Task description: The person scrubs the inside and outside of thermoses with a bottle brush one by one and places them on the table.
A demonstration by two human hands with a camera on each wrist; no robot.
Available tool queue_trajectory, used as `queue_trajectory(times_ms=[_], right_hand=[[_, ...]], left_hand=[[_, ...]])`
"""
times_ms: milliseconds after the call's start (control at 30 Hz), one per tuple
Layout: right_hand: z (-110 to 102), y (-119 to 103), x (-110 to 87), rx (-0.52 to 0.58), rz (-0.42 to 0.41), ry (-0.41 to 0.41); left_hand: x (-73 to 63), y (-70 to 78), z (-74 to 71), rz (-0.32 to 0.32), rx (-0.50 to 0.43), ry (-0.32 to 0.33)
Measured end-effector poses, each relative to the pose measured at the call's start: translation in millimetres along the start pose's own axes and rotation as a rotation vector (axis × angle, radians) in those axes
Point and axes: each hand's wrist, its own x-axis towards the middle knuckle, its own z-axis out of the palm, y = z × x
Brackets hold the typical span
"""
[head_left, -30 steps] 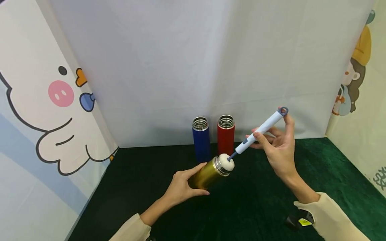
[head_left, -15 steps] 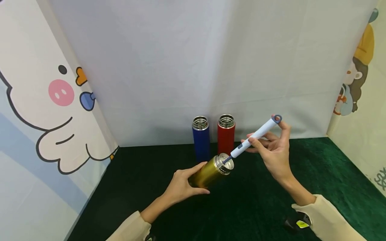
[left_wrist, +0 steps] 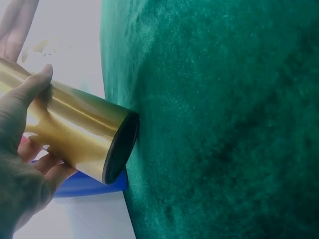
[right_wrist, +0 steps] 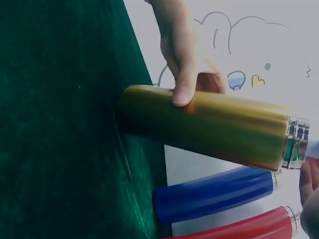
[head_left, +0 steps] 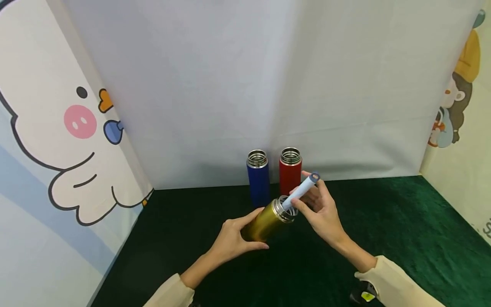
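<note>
My left hand [head_left: 231,238] grips a gold metal bottle [head_left: 264,224] around its body, tilted with its open mouth up to the right. In the left wrist view the bottle's dark base [left_wrist: 121,148] points toward the green cloth. My right hand [head_left: 320,209] pinches the pale blue handle of a bottle brush [head_left: 301,192], which has a dark blue ring at its top end. The brush slants down through the steel mouth, so its head is hidden inside the bottle. The right wrist view shows the bottle's threaded steel neck [right_wrist: 296,143] beside my right fingers.
Behind the hands, a blue bottle [head_left: 258,181] and a red bottle [head_left: 290,172] stand upright and uncapped, side by side. Dark green cloth [head_left: 383,221] covers the table. A pale fabric backdrop [head_left: 199,85] rises behind it, with cartoon-printed panels on both sides.
My right hand has moved down and left, pushing the brush into the gold bottle. The white brush head, at the mouth a second ago, has gone inside. My left hand stays nearly still.
</note>
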Motion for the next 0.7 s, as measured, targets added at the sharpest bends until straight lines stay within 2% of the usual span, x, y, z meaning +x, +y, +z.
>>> queue_trajectory(times_ms=[233, 367, 600, 700], right_hand=[[-5, -18, 7.1, 0.137, 0.05, 0.058], [-16, -33, 14.9, 0.184, 0.022, 0.072], [-30, -53, 25.2, 0.164, -0.037, 0.117], [-35, -58, 28.8, 0.191, -0.049, 0.146]], left_hand=[[-0.7, 2.3, 0.9, 0.02, 0.008, -0.028], [-2.0, 2.1, 0.8, 0.024, 0.025, -0.008], [-3.9, 0.5, -0.8, 0.047, 0.036, 0.005], [-4.9, 0.1, -0.9, 0.044, 0.032, 0.003]])
